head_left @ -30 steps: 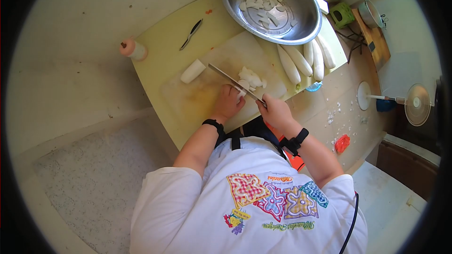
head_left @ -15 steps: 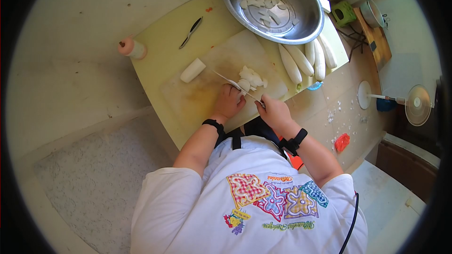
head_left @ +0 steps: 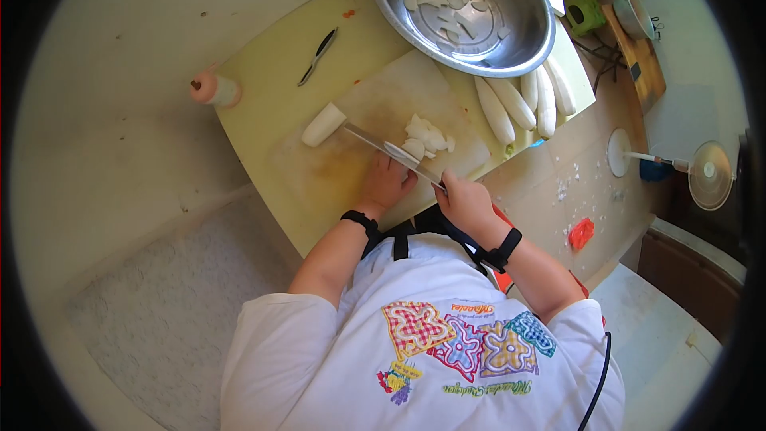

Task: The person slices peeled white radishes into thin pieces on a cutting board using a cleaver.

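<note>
In the head view, my right hand point(head_left: 469, 203) is closed round the handle of a kitchen knife point(head_left: 369, 139). The blade reaches left across the cutting board point(head_left: 319, 172), just in front of my left hand point(head_left: 388, 183). The fingers of that hand are bent over a piece of white radish, mostly hidden by hand and blade. Cut slices of radish point(head_left: 428, 137) lie in a small pile beyond the knife. Close to the blade's tip, a thick radish chunk point(head_left: 324, 125) rests on the board.
A large metal basin point(head_left: 511, 36) with white slices stands at the table's far side. Several whole peeled radishes point(head_left: 493, 112) lie beside it. A peeler point(head_left: 318, 57) and a pink-topped bottle point(head_left: 215, 89) are at the left. Scraps and a fan point(head_left: 710, 175) are on the right.
The knife blade has turned, so more of its flat face shows now. My left hand stays at the radish. The whole view has shifted slightly.
</note>
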Available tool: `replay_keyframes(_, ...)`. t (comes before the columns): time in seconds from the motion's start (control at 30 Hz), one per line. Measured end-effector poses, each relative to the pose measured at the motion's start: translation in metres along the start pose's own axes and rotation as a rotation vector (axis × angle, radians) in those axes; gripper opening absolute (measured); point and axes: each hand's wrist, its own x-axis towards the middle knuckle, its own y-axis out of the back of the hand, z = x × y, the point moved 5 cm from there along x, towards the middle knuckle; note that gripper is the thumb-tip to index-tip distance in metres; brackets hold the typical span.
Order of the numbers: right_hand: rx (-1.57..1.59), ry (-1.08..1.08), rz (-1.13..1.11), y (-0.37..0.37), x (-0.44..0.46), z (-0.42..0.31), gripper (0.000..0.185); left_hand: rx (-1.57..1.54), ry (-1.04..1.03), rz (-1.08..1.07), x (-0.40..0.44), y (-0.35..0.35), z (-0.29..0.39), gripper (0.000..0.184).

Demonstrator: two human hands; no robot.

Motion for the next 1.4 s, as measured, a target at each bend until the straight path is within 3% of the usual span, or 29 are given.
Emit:
replay_keyframes(0.53,0.059,-0.053,-0.227,0.0,0.024,0.007,0.022,0.026,0.013,-0.041,0.004,0.0,0.0,0.053)
replay_keyframes(0.93,0.042,-0.008,-0.201,-0.02,0.04,0.009,0.022,0.047,0.007,-0.045,0.006,0.001,0.004,0.056)
replay_keyframes(1.4,0.159,-0.085,-0.035,-0.011,0.043,0.02,0.03,0.012,-0.084,0.059,0.005,0.003,0.003,0.029)
